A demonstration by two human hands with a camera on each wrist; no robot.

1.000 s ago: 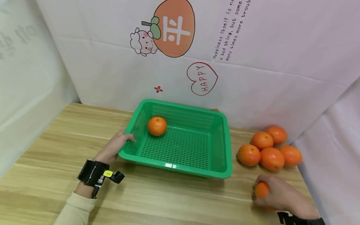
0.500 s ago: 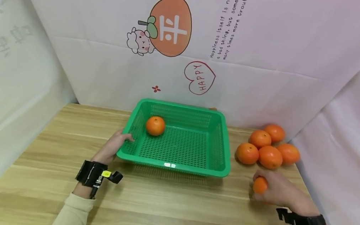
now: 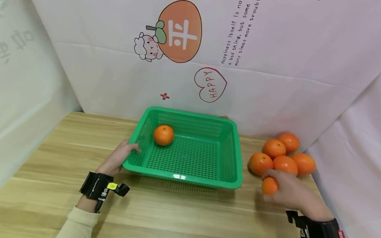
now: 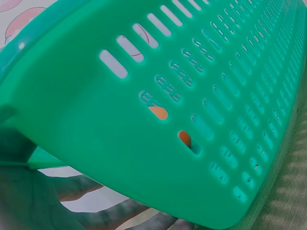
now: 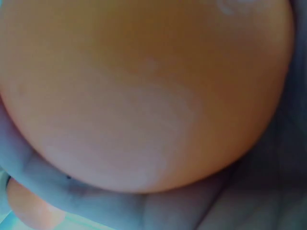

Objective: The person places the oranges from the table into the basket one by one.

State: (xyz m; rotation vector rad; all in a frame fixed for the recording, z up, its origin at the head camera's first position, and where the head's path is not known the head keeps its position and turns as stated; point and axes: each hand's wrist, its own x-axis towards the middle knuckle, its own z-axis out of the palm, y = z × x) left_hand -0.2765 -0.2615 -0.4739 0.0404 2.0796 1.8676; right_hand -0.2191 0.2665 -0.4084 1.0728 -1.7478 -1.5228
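Observation:
My left hand (image 3: 120,158) grips the left side of a green plastic basket (image 3: 185,178), thumb over the rim and fingers outside the wall. The left wrist view shows the slotted basket wall (image 4: 91,115) close up, with the fingers (image 4: 117,213) below it. One orange (image 3: 163,135) lies in the basket's back left corner. To the right of the basket, my right hand (image 3: 296,194) holds another orange (image 3: 269,186), fingers and thumb curled round it. That orange (image 5: 144,96) fills most of the right wrist view, cradled against the palm.
Several more oranges (image 3: 274,148) sit clustered at the table's back right, just beyond my right hand. A printed white cloth (image 3: 112,74) rises behind the wooden table (image 3: 174,223), with white cloth on both sides too.
My right hand, holding the orange, has moved forward and slightly left, closer to the cluster and now partly covering it. The left hand keeps its hold on the basket.

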